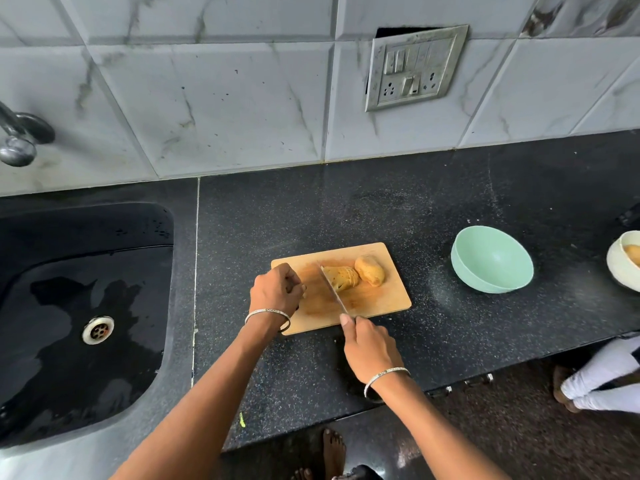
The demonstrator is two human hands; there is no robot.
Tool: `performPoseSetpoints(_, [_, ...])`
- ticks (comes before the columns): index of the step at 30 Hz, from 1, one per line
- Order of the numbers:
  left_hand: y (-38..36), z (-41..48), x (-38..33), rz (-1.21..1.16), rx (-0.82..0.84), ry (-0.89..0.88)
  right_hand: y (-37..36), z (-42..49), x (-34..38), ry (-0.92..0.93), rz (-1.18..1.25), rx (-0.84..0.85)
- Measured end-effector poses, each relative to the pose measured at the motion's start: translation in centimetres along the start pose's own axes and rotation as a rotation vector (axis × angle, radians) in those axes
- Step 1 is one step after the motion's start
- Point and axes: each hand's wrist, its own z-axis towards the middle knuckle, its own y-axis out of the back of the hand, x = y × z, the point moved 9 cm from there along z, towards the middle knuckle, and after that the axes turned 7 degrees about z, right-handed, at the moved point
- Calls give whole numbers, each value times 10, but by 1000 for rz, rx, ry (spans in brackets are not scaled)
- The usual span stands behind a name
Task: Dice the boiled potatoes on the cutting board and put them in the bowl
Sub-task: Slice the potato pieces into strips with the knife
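Note:
A wooden cutting board (381,299) lies on the black counter. On it sit a sliced yellow potato half (343,278) and a whole half (370,270) to its right. My right hand (369,348) grips a knife (332,289) whose blade lies along the left side of the sliced potato. My left hand (275,289) hovers over the board's left part with its fingers curled; it is apart from the potato, and whether it holds a small piece I cannot tell. An empty mint-green bowl (491,261) stands to the right of the board.
A black sink (79,317) with a drain fills the left, with a tap (17,140) above it. A white bowl (623,261) holding a potato is at the right edge. Another person's legs (595,382) stand at the lower right. A switch panel (414,67) is on the tiled wall.

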Motion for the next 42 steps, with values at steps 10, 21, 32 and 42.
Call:
performPoseSetpoints(10, [-38,14,-49,-1,140,-166,24,24,-17,-27,41,-29])
performPoseSetpoints(21, [-47,19,-43,-27,80,-156,14,44,-26,13,70,27])
performPoseSetpoints(32, [-46,22,-36,-53,66,-152,22,41,-23,28,114,-23])
performPoseSetpoints(42, [-49,21,-30,-136,69,-187,4,28,-12,-14,137,-37])
